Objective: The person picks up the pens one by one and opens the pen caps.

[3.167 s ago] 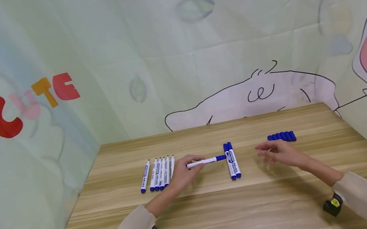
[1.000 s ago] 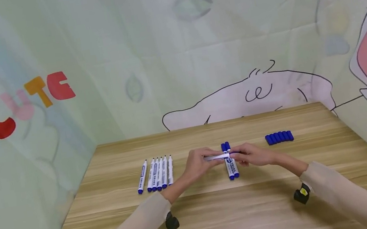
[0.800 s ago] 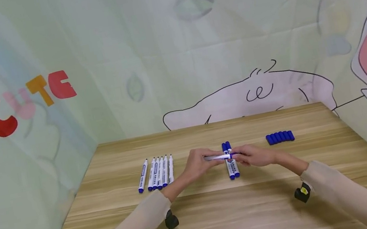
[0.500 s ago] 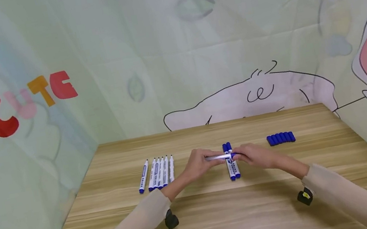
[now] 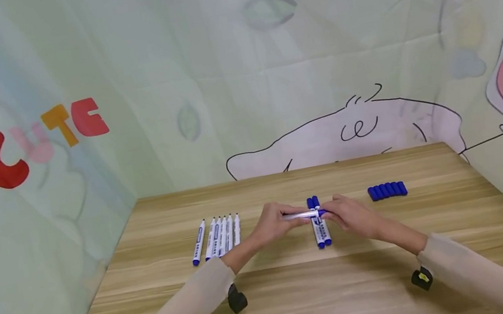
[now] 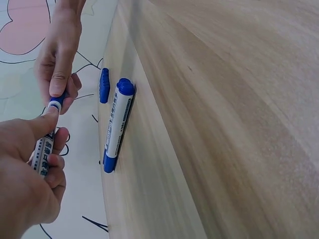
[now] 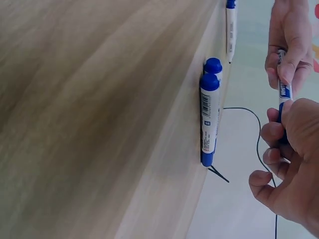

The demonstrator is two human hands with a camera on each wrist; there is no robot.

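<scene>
My left hand [image 5: 269, 227] grips the white barrel of a whiteboard marker [image 5: 299, 216], held level above the table. Thumb and fingers of my right hand [image 5: 359, 221] pinch the marker's blue cap [image 6: 58, 99]. A white ring shows where cap meets barrel in the left wrist view; the tip is hidden. Below the hands, two capped markers [image 5: 320, 230] lie side by side, blue caps pointing away. In the right wrist view the right fingers [image 7: 274, 133] curl round the cap end, while the left hand [image 7: 291, 37] holds the labelled barrel.
Several uncapped white markers [image 5: 217, 238] lie in a row at the left, dark tips pointing away. A tight row of loose blue caps [image 5: 387, 191] sits at the back right. The wooden table [image 5: 317, 302] ends at a printed curtain [image 5: 162, 111].
My right hand has come left from beside the loose caps and now pinches the held marker's cap. The left hand has moved slightly right with the marker. Over the last second, little moves.
</scene>
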